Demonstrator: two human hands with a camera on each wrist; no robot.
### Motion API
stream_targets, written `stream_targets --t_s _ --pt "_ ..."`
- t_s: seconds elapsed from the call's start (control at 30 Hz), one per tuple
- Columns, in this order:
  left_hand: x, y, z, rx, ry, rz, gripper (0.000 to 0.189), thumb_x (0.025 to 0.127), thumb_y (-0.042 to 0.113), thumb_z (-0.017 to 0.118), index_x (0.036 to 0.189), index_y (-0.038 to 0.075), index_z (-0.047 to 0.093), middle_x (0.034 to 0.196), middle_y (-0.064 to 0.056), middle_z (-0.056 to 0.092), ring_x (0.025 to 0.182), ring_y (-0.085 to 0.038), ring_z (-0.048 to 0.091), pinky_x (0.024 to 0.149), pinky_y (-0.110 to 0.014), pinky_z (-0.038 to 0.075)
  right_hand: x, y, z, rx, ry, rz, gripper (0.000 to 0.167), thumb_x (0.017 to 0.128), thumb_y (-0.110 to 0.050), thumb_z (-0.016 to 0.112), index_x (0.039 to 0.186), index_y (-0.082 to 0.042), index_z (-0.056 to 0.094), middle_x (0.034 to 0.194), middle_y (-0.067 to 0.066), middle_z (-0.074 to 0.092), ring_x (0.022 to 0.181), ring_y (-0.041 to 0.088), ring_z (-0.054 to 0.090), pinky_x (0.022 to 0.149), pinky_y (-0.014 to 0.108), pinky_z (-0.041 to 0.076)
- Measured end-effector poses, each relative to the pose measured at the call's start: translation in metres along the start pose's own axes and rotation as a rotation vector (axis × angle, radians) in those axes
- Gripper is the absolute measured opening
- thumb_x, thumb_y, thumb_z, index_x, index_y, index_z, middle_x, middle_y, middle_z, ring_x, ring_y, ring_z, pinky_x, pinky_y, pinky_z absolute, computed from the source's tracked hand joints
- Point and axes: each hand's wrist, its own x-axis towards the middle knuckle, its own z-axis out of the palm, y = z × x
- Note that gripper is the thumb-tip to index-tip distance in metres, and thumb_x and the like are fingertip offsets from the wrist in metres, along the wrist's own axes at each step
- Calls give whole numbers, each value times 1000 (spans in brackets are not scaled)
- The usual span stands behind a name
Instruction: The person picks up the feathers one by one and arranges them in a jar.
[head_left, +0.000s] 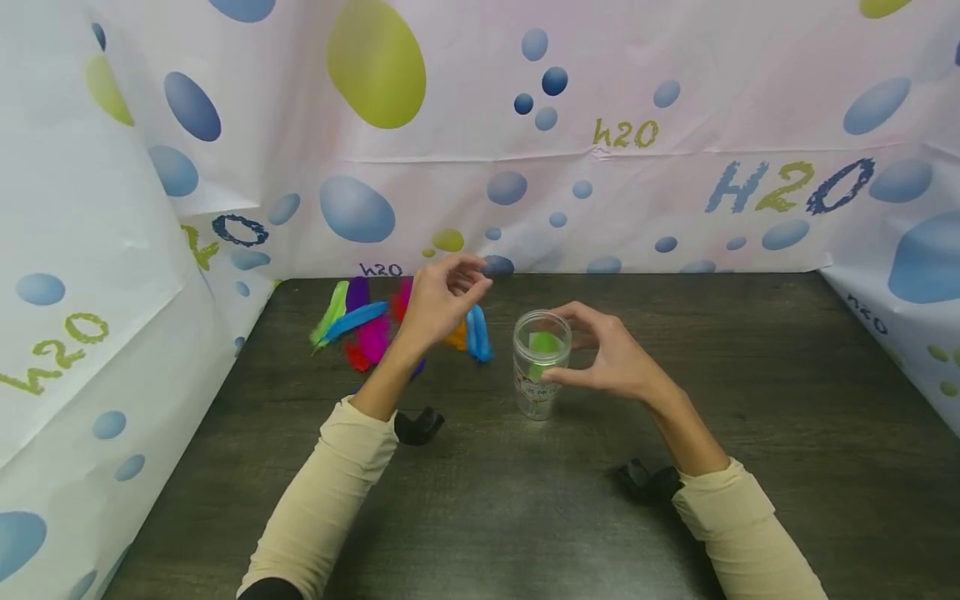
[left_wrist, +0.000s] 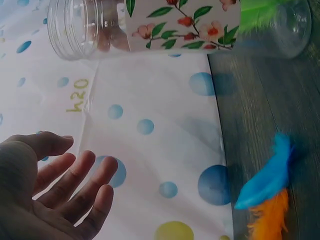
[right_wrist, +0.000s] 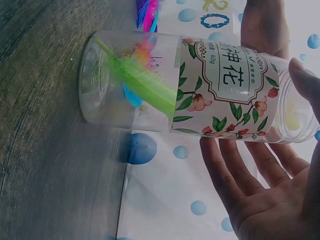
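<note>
Two hands at work over a dark wood-grained counter [head_left: 525, 517], head view. The clear jar [head_left: 528, 371] stands upright at the centre of the frame; whether its base touches the counter cannot be told. The right hand [head_left: 613, 358], right of centre, has its grip closed around the jar's upper part, thumb on the near side and fingers on the far side. The left hand [head_left: 442, 302], upper centre, is apart from the jar, its grip released, the fingers loosely bent and holding nothing. Inside the jar lies a bright green feather [right_wrist: 145, 85], partly hidden behind a floral label [right_wrist: 225, 95]. Left of centre, a cluster of coloured feathers [head_left: 371, 337] lies partly behind the left forearm; blue feathers [head_left: 478, 333] lie between that cluster and the jar. A dotted backdrop [head_left: 465, 108] fills the upper frame.
</note>
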Motion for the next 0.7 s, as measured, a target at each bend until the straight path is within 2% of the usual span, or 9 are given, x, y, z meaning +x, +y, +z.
stream_targets --t_s 0.2,0.43,0.7 --pt "0 -10 -2 67 8 -12 22 97 4 71 116 -7 70 98 -20 73 89 -33 72 79 -42 61 0 0 0 -7 1 5 65 78 -5 89 135 0 58 125 16 66 118 38 65 96 55 57" --pt "1 -25 -5 143 37 -61 18 96 1 71 113 -6 71 99 -19 73 88 -33 72 77 -42 60 1 3 1 6 2 -10 64 78 -4 89 134 -1 58 124 15 67 117 37 67 95 54 58" --pt "-3 -40 -13 146 36 -105 18 95 -1 72 112 -8 71 105 -23 73 90 -36 72 84 -47 61 -1 3 -1 5 3 -12 64 78 -4 89 134 -1 58 124 15 67 115 36 67 94 55 58"
